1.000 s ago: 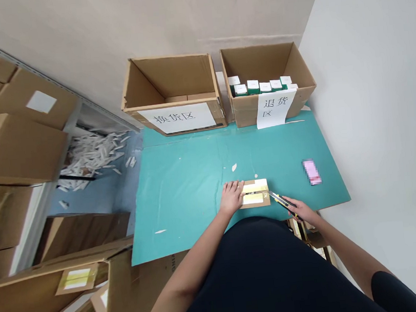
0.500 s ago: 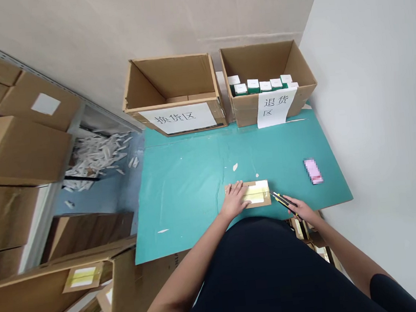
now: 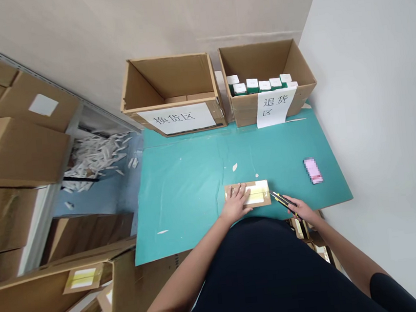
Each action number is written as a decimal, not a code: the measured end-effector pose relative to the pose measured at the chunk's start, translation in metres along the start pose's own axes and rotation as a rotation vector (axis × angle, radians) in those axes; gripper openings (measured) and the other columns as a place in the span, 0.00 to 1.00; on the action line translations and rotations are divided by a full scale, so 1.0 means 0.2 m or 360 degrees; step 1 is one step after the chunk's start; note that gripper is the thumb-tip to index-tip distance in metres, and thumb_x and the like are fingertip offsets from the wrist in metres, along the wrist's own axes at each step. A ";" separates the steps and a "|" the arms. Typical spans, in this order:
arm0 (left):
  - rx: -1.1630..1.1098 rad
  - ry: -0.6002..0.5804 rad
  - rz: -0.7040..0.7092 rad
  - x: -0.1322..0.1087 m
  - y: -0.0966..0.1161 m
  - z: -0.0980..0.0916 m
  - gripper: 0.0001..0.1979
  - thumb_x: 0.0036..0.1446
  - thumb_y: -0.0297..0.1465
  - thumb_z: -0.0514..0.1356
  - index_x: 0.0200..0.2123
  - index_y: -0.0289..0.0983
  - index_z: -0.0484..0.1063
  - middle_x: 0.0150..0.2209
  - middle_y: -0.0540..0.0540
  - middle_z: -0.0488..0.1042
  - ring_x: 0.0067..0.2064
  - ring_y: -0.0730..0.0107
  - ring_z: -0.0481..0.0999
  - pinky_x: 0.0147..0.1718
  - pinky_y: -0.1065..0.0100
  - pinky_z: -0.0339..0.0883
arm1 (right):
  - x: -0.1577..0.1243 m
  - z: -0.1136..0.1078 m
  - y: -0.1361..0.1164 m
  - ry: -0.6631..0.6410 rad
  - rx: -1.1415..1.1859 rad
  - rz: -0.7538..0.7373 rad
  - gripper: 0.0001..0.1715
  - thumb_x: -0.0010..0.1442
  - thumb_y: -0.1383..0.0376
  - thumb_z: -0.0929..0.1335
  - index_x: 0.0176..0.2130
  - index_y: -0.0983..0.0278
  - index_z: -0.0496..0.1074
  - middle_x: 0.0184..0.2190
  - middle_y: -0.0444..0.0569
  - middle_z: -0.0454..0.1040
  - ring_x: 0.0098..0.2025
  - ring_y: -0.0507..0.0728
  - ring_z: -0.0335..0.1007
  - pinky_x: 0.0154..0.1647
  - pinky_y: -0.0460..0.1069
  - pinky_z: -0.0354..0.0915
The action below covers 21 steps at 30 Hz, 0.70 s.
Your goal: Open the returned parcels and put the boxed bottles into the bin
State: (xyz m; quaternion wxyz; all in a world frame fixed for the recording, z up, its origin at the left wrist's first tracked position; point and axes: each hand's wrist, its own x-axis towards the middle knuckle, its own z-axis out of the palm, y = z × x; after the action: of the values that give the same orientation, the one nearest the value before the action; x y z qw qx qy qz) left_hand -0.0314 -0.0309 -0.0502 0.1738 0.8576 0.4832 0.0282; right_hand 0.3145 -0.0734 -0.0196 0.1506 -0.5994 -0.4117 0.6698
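Observation:
A small brown cardboard box (image 3: 266,202) with a white label and yellowish tape lies on the green tabletop (image 3: 181,188), close to its near edge. My left hand (image 3: 236,204) rests with spread fingers on the box's left part, pressing it from above. In my right hand (image 3: 301,210) is a utility knife (image 3: 283,200) with a black and yellow body, fingers wrapped around it. Its tip points left and meets the right end of the box, by the tape. Whether the blade has entered the tape is too small to tell.
Two open cartons with paper signs stand at the back: the left carton (image 3: 138,86), and the right carton (image 3: 244,115) holding several white-and-green boxes (image 3: 253,86). A blurred pink phone-like item (image 3: 313,171) lies right. A large carton (image 3: 123,291) of parcels stands lower left, stacked boxes (image 3: 19,149) beyond.
My left hand has shifted very slightly on the box. The knife and my right hand hold almost the same place at the box's right end.

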 end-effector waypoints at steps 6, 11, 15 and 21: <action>0.0042 -0.0018 -0.0023 0.01 0.04 0.00 0.35 0.58 0.45 0.64 0.66 0.43 0.62 0.70 0.37 0.59 0.71 0.43 0.56 0.69 0.40 0.45 | -0.01 0.00 -0.02 0.0010 -0.0013 0.0043 0.47 0.59 0.45 0.69 0.69 0.59 0.60 0.28 0.44 0.73 0.17 0.49 0.58 0.16 0.45 0.54; -0.0001 -0.0003 0.0043 0.00 0.04 0.02 0.29 0.59 0.42 0.64 0.62 0.44 0.66 0.66 0.39 0.66 0.70 0.44 0.58 0.68 0.37 0.43 | -0.01 -0.01 -0.04 -0.0005 -0.0047 0.0048 0.47 0.59 0.45 0.68 0.70 0.59 0.59 0.29 0.45 0.74 0.18 0.49 0.59 0.17 0.45 0.55; -0.0076 0.0060 0.0018 0.01 0.04 0.02 0.27 0.57 0.40 0.66 0.59 0.42 0.68 0.65 0.38 0.67 0.69 0.45 0.59 0.68 0.37 0.43 | -0.01 -0.01 -0.03 -0.0026 -0.0094 0.0013 0.47 0.59 0.43 0.67 0.70 0.59 0.58 0.30 0.45 0.74 0.18 0.49 0.60 0.17 0.45 0.55; -0.0114 0.0117 -0.0001 0.05 0.05 0.01 0.27 0.53 0.38 0.68 0.56 0.39 0.70 0.62 0.34 0.69 0.68 0.43 0.62 0.67 0.35 0.43 | 0.02 -0.01 -0.02 -0.0014 -0.0051 0.0042 0.49 0.57 0.43 0.69 0.70 0.60 0.58 0.29 0.44 0.73 0.19 0.49 0.61 0.17 0.44 0.55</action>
State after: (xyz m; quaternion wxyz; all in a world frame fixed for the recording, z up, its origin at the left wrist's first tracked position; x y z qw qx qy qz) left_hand -0.0174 -0.0287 -0.0500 0.1866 0.8490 0.4882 0.0771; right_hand 0.3144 -0.0677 -0.0184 0.1304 -0.6041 -0.4151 0.6677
